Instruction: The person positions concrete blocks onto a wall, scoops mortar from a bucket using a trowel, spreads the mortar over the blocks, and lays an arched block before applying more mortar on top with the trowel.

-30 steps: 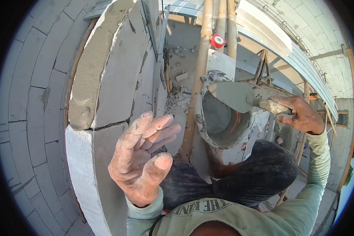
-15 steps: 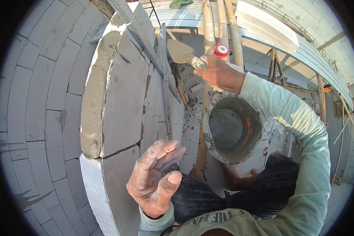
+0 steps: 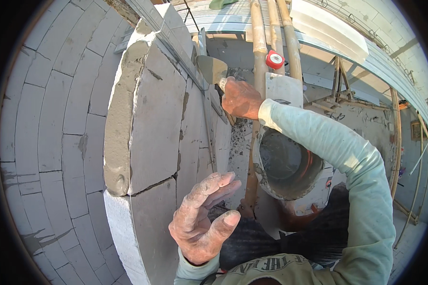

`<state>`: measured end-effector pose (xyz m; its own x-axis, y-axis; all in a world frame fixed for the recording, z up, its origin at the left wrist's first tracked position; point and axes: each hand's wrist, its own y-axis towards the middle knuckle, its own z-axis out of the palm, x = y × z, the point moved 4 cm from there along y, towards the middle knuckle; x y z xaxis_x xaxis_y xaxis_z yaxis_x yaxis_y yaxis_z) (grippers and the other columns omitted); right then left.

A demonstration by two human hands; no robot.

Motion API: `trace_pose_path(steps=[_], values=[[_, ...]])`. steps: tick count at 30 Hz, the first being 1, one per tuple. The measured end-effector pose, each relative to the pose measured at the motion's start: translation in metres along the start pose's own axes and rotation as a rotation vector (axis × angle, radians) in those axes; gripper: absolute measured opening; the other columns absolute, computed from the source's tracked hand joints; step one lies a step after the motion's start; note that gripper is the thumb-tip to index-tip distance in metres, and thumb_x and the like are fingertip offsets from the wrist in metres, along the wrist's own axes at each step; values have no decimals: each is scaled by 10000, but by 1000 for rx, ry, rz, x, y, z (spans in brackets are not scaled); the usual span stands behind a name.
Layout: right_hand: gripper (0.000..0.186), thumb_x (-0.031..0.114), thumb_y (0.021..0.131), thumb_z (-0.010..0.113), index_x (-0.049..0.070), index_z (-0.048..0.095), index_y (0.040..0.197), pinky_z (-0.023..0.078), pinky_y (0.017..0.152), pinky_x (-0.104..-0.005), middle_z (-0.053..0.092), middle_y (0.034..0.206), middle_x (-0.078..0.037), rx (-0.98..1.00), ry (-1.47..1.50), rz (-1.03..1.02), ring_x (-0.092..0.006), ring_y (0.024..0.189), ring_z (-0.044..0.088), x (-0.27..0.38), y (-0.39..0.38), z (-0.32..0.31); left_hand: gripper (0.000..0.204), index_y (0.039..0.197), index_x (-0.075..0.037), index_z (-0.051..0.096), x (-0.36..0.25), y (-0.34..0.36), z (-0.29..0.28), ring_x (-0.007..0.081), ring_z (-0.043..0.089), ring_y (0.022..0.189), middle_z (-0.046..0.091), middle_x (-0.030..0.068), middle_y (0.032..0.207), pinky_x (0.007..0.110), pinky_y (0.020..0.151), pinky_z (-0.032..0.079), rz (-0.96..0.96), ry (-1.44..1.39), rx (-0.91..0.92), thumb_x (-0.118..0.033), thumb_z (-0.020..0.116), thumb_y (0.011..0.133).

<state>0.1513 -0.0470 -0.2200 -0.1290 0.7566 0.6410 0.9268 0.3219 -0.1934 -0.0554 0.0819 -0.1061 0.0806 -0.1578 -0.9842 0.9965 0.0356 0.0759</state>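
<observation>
My right hand [image 3: 243, 97] is closed round the handle of a trowel [image 3: 211, 68], whose blade points toward the block wall and is close to a metal straightedge. My left hand [image 3: 205, 216] hangs beside the wall, its fingers apart and curved, with nothing in it. To its left stands the wall of pale blocks [image 3: 158, 123]. Grey wet mortar [image 3: 120, 128] lies in a strip along the top of one block. Below my right forearm is a round bucket [image 3: 290, 161] holding wet mortar, its rim crusted and partly hidden by the sleeve.
A red and white tape measure [image 3: 275, 59] sits on the bamboo poles [image 3: 258, 42] at the far side. Long metal profiles [image 3: 223, 23] cross behind them, bearing a white block [image 3: 328, 28]. A metal straightedge [image 3: 188, 71] runs against the wall, and a taut string passes along its edge.
My right hand has moved left and slightly nearer with the trowel, toward the wall. My left hand has shifted a little to the right in view, still open.
</observation>
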Motion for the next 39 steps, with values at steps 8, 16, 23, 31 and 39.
trace_pose_path(steps=[8, 16, 23, 31, 39], values=[[181, 77, 780, 573, -76, 653, 832, 517, 757, -448, 635, 802, -241, 190, -181, -10, -413, 862, 645, 4, 18, -25, 628, 1229, 86, 503, -2, -2, 3, 404, 653, 918, 621, 299, 1027, 503, 793, 549, 1, 57, -70, -242, 766, 762], [371, 245, 945, 501, -41, 530, 1179, 464, 800, -362, 468, 965, -187, 256, -260, -337, -292, 943, 548, -10, -11, -50, 534, 1208, 101, 509, -4, -6, -3, 383, 616, 1029, 602, 272, 1119, 465, 889, 511, -3, -16, -13, -83, 751, 769], [462, 331, 921, 525, -92, 500, 1106, 433, 839, -405, 484, 1055, -241, 123, -595, -356, -331, 978, 541, -40, 2, -37, 624, 1233, 55, 520, -2, -4, 2, 383, 665, 898, 633, 282, 1019, 491, 781, 553, 7, 60, -79, -244, 776, 750], [107, 19, 661, 689, -31, 623, 730, 539, 676, -363, 622, 721, -174, -47, -683, -685, -340, 822, 639, -24, 4, -15, 601, 1227, 61, 521, -3, -6, 4, 378, 652, 940, 626, 276, 1045, 482, 823, 540, -34, 54, -63, -234, 768, 765], [288, 66, 693, 704, -46, 586, 931, 515, 646, -368, 595, 836, -149, -150, -859, -640, -285, 856, 596, -10, 5, -17, 524, 1239, 75, 499, -5, -3, 6, 358, 609, 1053, 590, 266, 1157, 432, 913, 492, -52, -15, 49, -67, 734, 792]])
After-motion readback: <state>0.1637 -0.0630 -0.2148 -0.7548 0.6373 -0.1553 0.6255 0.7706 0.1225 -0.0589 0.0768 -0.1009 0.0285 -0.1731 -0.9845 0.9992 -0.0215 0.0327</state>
